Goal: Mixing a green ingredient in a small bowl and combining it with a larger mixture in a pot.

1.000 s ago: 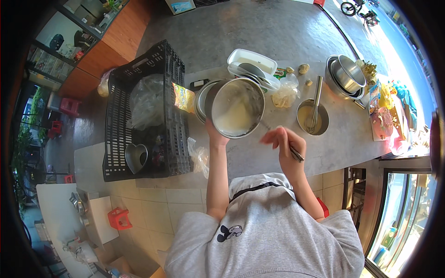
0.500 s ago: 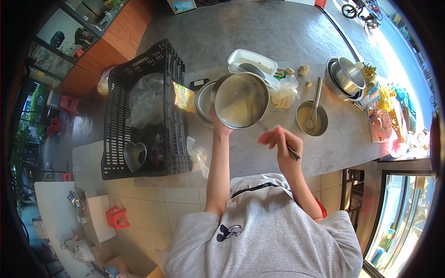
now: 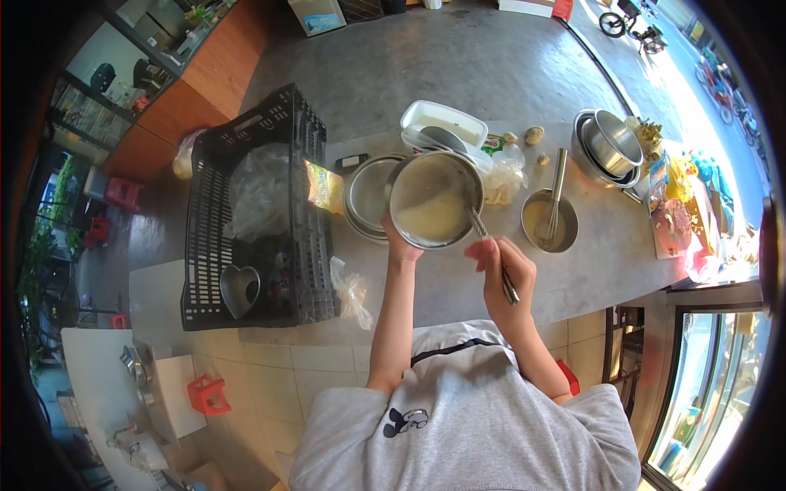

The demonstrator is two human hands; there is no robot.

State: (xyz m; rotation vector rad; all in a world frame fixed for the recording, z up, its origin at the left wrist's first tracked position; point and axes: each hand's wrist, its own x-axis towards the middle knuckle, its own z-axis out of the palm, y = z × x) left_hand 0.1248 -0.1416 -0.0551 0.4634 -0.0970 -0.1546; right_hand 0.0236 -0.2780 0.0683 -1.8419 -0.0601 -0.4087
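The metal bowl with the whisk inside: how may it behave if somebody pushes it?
The bowl would likely slide rather than roll, standing upright on the table. Its pale liquid may slosh. The whisk, standing tall out of it, could swing.

To my left on the table (image 3: 606, 270): black slatted crate (image 3: 307, 221) with clear plastic bags (image 3: 260, 192) and a heart-shaped tin (image 3: 240, 290) inside, yellow packet (image 3: 324, 186) just beside its right wall, crumpled clear bag (image 3: 352, 295) by its near right corner. Far side has a white rectangular container (image 3: 442, 119) and small brownish lumps (image 3: 534, 135); to my right, nested metal bowls (image 3: 612, 139), then a pile of colourful packages (image 3: 675, 217). Off the table: red stool (image 3: 209, 395) on the tiled floor at lower left, motorbike (image 3: 630, 29) outside, upper right.
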